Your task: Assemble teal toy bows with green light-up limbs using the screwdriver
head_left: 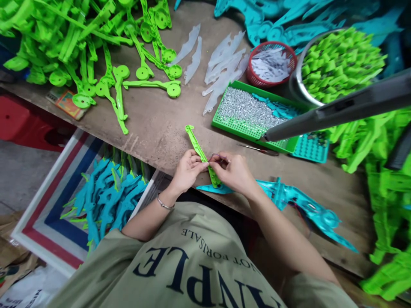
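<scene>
A long, narrow green plastic part (198,146) stands at a slant at the table's front edge. My left hand (189,170) has its fingers closed around the middle of it. From the right, my right hand (233,172) pinches something thin and dark, like a wire, against the green part; its exact shape is too small to tell. Under the lower end of the green part lies a blue plastic piece (213,189). To the right of my right hand, a long blue shell (298,197) with wires lies along the table edge.
Green parts (77,38) are heaped at the upper left. A green tray (257,139) of small metal pieces, a red basket (252,72) and a metal bowl (299,75) stand at the right. A dark grey bar (337,107) crosses above the tray. Blue parts fill a lower-left box (38,237).
</scene>
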`<state>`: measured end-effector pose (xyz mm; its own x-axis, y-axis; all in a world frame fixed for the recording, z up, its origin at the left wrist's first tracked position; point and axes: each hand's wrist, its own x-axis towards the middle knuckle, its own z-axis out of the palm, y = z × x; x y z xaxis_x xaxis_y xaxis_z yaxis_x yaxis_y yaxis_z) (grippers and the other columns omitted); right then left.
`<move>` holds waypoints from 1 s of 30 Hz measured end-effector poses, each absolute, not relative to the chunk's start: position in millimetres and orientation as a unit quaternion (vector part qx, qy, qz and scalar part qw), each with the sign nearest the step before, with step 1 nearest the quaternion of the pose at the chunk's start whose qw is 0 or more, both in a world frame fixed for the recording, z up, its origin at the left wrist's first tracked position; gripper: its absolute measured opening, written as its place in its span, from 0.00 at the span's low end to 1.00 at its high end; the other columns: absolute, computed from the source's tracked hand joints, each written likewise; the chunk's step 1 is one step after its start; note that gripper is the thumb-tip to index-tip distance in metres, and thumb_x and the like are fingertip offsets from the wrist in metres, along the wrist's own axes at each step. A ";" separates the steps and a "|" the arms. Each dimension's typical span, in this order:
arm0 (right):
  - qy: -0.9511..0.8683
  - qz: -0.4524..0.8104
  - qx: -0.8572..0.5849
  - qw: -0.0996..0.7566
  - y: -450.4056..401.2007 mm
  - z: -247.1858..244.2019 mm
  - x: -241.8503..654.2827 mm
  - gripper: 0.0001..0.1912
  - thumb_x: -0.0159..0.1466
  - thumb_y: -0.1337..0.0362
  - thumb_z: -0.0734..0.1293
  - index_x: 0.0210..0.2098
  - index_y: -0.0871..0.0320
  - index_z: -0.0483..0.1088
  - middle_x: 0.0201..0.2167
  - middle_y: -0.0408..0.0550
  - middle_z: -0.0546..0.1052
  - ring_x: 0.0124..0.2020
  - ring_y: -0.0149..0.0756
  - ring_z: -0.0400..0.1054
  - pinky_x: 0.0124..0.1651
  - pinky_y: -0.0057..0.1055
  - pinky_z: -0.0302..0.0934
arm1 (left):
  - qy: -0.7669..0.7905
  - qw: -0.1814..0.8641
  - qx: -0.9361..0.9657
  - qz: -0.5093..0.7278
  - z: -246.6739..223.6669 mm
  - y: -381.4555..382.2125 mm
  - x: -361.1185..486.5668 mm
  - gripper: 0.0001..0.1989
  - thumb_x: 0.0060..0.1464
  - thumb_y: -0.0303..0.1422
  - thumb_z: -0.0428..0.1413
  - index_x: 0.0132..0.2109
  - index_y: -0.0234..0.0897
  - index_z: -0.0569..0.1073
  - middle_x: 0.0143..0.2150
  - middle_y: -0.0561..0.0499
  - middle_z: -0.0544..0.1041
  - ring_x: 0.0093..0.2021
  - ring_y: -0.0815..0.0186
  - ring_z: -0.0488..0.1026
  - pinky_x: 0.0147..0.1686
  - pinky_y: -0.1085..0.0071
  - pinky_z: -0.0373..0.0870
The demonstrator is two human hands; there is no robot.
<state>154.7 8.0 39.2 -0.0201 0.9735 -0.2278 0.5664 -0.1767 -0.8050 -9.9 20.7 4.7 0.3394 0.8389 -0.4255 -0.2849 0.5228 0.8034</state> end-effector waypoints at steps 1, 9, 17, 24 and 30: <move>-0.581 0.417 -0.650 0.257 6.2 38.4 156.6 0.11 0.60 0.62 0.64 0.34 0.58 0.78 0.31 0.49 0.82 0.28 0.35 0.71 0.35 0.31 0.61 | 0.442 0.754 0.315 0.370 4.7 20.6 -8.9 0.25 0.46 0.36 0.72 0.45 0.37 0.67 0.37 0.55 0.78 0.38 0.70 0.79 0.45 0.71 0.77; -0.571 0.411 -0.665 0.250 -5.1 44.9 158.4 0.16 0.60 0.65 0.63 0.41 0.58 0.82 0.28 0.47 0.80 0.23 0.33 0.65 0.31 0.31 0.59 | 0.490 0.718 0.314 0.381 7.0 19.5 -0.3 0.24 0.45 0.35 0.72 0.41 0.38 0.66 0.33 0.56 0.78 0.33 0.70 0.78 0.39 0.71 0.78; -0.599 0.346 -0.658 0.297 -17.3 42.0 149.3 0.16 0.64 0.63 0.64 0.44 0.58 0.81 0.29 0.49 0.78 0.27 0.35 0.68 0.33 0.32 0.63 | 0.424 0.762 0.317 0.373 6.5 18.2 -10.0 0.26 0.48 0.36 0.70 0.50 0.39 0.69 0.46 0.48 0.82 0.47 0.66 0.79 0.51 0.68 0.74; -0.681 0.250 -0.625 0.289 -30.5 32.4 137.8 0.17 0.68 0.65 0.61 0.51 0.57 0.78 0.34 0.51 0.77 0.35 0.40 0.72 0.41 0.37 0.69 | 0.447 0.744 0.325 0.375 1.6 16.9 -8.0 0.23 0.48 0.33 0.70 0.47 0.38 0.68 0.46 0.46 0.82 0.46 0.64 0.80 0.52 0.65 0.74; -0.756 0.106 -0.623 0.172 -36.2 33.0 128.0 0.18 0.68 0.65 0.61 0.52 0.63 0.77 0.37 0.58 0.77 0.37 0.46 0.68 0.38 0.39 0.64 | 0.467 0.722 0.345 0.376 3.6 16.0 -8.0 0.21 0.49 0.34 0.69 0.45 0.38 0.68 0.44 0.47 0.82 0.45 0.64 0.81 0.53 0.63 0.74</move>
<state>128.0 -36.2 33.0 -0.1659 0.9779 0.1275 0.9050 0.2024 -0.3742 -8.0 16.0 3.6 0.2808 0.8651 -0.4156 -0.2210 0.4797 0.8492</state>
